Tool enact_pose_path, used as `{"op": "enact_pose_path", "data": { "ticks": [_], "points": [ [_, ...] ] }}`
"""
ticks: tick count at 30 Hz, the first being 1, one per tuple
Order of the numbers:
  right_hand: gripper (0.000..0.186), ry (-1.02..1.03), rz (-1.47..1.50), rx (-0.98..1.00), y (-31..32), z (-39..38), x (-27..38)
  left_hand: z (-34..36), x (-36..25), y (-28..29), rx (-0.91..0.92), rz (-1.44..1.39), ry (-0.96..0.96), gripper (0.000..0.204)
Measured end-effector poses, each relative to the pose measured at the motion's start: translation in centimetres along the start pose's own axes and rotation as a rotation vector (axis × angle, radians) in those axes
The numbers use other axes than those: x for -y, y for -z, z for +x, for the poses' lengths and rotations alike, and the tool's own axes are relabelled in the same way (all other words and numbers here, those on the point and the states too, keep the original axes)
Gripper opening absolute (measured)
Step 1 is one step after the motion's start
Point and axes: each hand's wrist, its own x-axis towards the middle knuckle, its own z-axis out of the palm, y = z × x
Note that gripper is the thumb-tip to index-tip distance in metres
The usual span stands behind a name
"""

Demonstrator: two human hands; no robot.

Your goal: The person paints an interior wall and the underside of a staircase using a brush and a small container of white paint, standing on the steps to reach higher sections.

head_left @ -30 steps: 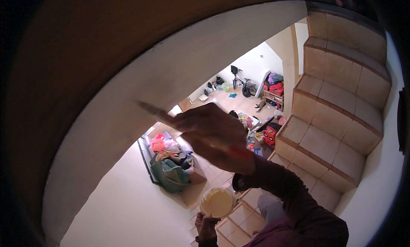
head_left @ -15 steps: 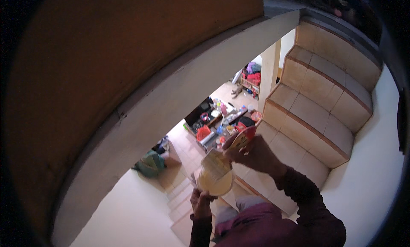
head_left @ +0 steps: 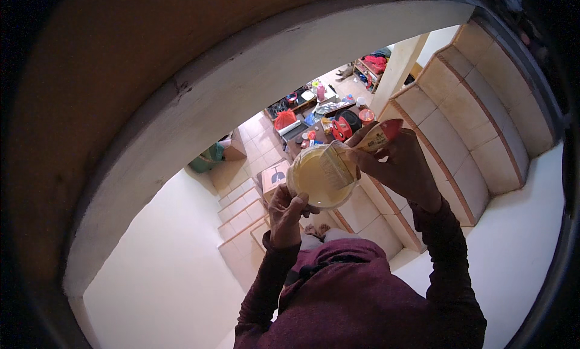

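Observation:
In the middle of the head view, my left hand grips a round clear plastic tub of pale yellow liquid by its lower-left side. My right hand is closed on a wide paintbrush with a red-tipped handle. The brush head rests in or over the right part of the tub, against its upper rim; how deep it sits I cannot tell. Both of my forearms, in dark maroon sleeves, come up from below.
Tiled stairs climb on the right, with more steps below me. A white-edged overhang arches across the upper left, beside white walls. On the floor below are a cluttered low table, a shelf with clothes and a cat.
My right hand has come down from the overhang, bringing the brush to the tub. My left hand with the tub sits higher in the picture, and more of my body shows.

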Motion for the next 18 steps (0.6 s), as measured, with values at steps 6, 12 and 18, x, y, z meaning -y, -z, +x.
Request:
{"op": "enact_pose_path", "data": {
  "ticks": [6, 12, 18],
  "points": [
    [0.024, -0.024, -0.015, 0.141, -2.0, 0.5, -0.5, -0.7, -0.5, -0.2, -0.011, 0.0, -0.053, 0.025],
    [0.023, -0.045, -0.018, 0.229, -2.9, 0.5, -1.4, -0.5, -0.4, -0.1, -0.023, 0.017, -0.034, 0.027],
    [0.027, -0.171, 0.165, 0.087, -0.7, -0.3, -2.6, -0.8, -0.2, 0.0, -0.03, 0.048, -0.049, 0.031]
  ]
}}
